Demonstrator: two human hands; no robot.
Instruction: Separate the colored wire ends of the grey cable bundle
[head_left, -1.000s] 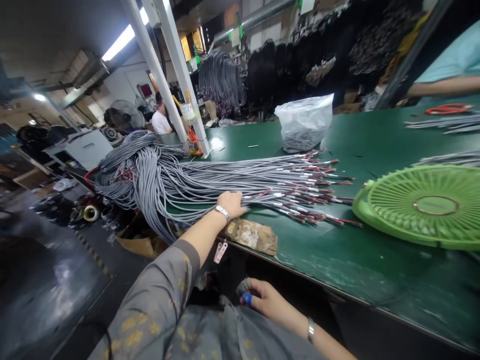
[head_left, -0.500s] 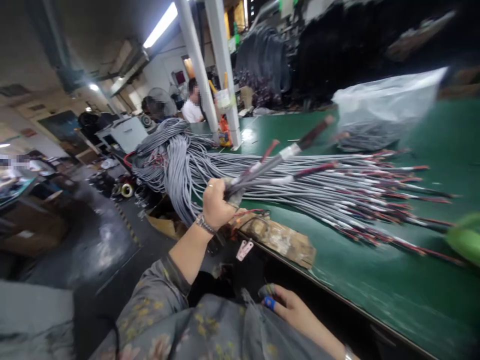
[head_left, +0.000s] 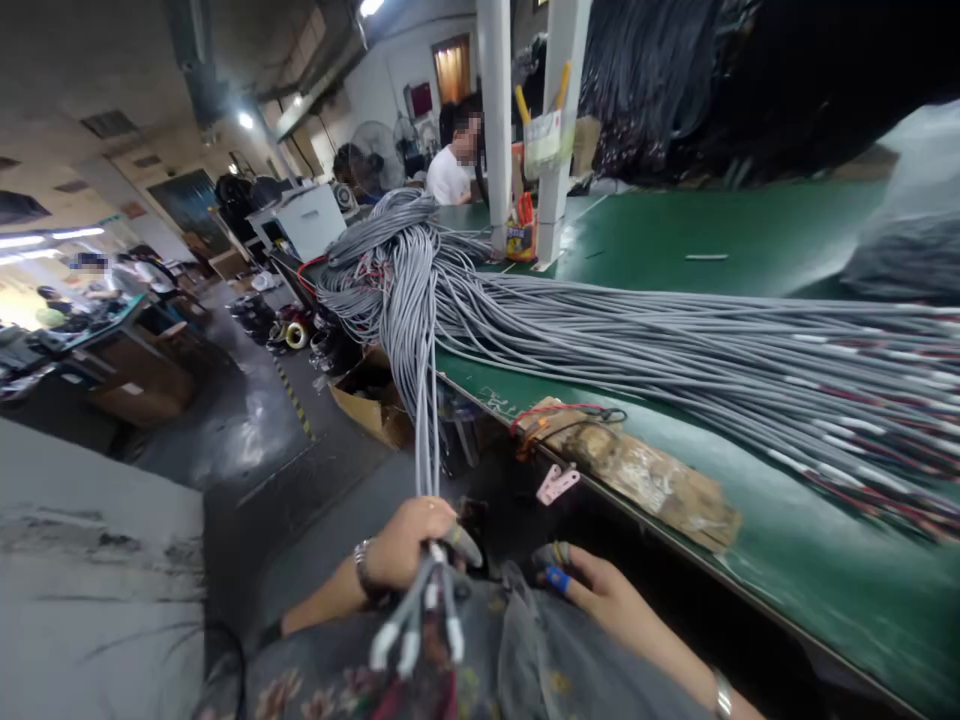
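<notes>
My left hand (head_left: pixel 411 545) is closed around a few grey cables (head_left: pixel 426 450) in front of my body. Their white-banded ends (head_left: pixel 409 640) with dark and red wires hang below my fist. From the fist, the cables run up to the large grey cable bundle (head_left: pixel 409 290) that droops over the table's edge. My right hand (head_left: pixel 611 595) is at my waist with loosely bent fingers and nothing visible in it. Coverings show on fingertips of both hands, a blue one (head_left: pixel 556 578) among those on the right.
Long grey cables (head_left: pixel 637 320) lie across the green table (head_left: pixel 675 230). Along its near edge are a taped cardboard piece (head_left: pixel 645 475) and a pink clip (head_left: pixel 558 484). An open carton (head_left: pixel 371 405) stands below. Beyond the white posts (head_left: pixel 495 120) sits a person (head_left: pixel 448 175).
My left hand has come down and back toward my body with the cables, whose ends now point downward. My right hand stays near my waist. The view has turned left.
</notes>
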